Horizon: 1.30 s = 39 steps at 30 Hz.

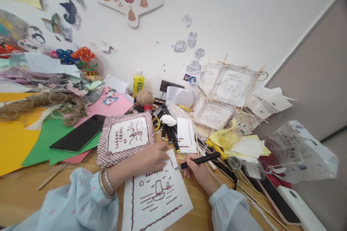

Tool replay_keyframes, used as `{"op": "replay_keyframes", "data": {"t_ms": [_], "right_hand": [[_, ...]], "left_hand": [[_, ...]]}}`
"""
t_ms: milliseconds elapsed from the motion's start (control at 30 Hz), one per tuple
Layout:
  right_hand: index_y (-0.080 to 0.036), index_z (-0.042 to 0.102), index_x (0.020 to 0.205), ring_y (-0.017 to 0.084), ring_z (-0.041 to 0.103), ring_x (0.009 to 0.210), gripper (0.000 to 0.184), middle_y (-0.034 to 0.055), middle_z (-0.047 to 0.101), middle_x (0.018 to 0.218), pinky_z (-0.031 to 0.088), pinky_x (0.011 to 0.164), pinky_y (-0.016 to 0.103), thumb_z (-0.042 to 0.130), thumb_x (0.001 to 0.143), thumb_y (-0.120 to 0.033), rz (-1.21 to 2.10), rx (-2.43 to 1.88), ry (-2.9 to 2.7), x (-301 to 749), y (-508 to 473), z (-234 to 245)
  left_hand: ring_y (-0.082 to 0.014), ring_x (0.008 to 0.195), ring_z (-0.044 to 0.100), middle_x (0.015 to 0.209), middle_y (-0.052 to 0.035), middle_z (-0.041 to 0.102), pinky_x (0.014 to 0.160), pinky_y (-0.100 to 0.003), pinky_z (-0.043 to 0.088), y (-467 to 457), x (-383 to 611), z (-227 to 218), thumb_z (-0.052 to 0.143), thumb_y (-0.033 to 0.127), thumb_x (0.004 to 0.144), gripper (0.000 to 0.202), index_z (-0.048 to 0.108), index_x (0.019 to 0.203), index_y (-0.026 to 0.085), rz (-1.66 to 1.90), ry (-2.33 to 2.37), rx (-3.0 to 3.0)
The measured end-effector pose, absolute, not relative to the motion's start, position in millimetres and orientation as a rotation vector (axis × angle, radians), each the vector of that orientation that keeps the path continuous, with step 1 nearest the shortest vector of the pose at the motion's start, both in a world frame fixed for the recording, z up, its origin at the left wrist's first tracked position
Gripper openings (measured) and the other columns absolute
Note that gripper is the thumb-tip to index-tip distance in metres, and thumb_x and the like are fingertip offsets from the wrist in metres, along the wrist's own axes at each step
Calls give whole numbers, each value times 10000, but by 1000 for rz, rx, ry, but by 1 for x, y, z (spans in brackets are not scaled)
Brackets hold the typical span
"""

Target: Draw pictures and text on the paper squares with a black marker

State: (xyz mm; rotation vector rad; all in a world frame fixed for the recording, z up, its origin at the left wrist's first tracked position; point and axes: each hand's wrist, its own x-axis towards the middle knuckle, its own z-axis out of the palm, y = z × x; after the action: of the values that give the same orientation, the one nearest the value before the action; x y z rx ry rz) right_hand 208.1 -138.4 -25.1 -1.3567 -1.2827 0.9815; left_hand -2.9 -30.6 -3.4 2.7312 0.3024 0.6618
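Observation:
A white sheet of paper [159, 205] lies on the table before me, with a boat on water, birds, a line of writing and a wavy border drawn in dark red. Across its upper part rests my left hand [155, 157], palm down with fingers stretched out, hiding some of the sheet. My right hand [193, 168] grips a black marker [203, 159], whose tip is near the sheet's upper right edge. Beyond my left forearm is a finished-looking drawing [127, 135] with a cross-hatched border, partly covered by that arm.
Left of me are a black tablet [78, 133], coloured paper [32, 155] and twine [51, 101]. Several markers [169, 137] and a small written sheet [186, 135] lie ahead. A hot glue gun [217, 148], tape roll [234, 162], phone [280, 198] and plastic bag [298, 155] crowd the right.

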Motion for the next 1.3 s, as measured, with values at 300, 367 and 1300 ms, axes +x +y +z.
{"op": "replay_keyframes", "data": {"t_ms": [300, 367, 1300], "right_hand": [[-199, 556, 698, 118, 506, 444, 208, -26, 587, 516, 394, 470, 237, 522, 810, -371, 954, -1418, -1374, 205, -140, -17], [-201, 553, 691, 115, 501, 437, 208, -29, 585, 508, 393, 466, 235, 530, 807, -372, 958, -1432, -1371, 205, -139, -16], [-198, 553, 666, 105, 479, 391, 254, -43, 551, 454, 378, 434, 225, 529, 793, -417, 1015, -1402, -1304, 206, -139, -20]], "left_hand": [[-248, 992, 603, 1138, -86, 591, 830, -345, 485, -29, -3, -6, 619, 292, 863, 100, 655, 886, 201, 608, 312, 2777], [-248, 984, 605, 1123, -86, 594, 820, -345, 488, -30, -3, -7, 614, 295, 865, 104, 654, 876, 200, 622, 312, 2771], [-254, 978, 610, 1125, -91, 601, 820, -353, 486, -29, -4, -6, 615, 283, 864, 103, 660, 845, 192, 597, 306, 2791]]}}
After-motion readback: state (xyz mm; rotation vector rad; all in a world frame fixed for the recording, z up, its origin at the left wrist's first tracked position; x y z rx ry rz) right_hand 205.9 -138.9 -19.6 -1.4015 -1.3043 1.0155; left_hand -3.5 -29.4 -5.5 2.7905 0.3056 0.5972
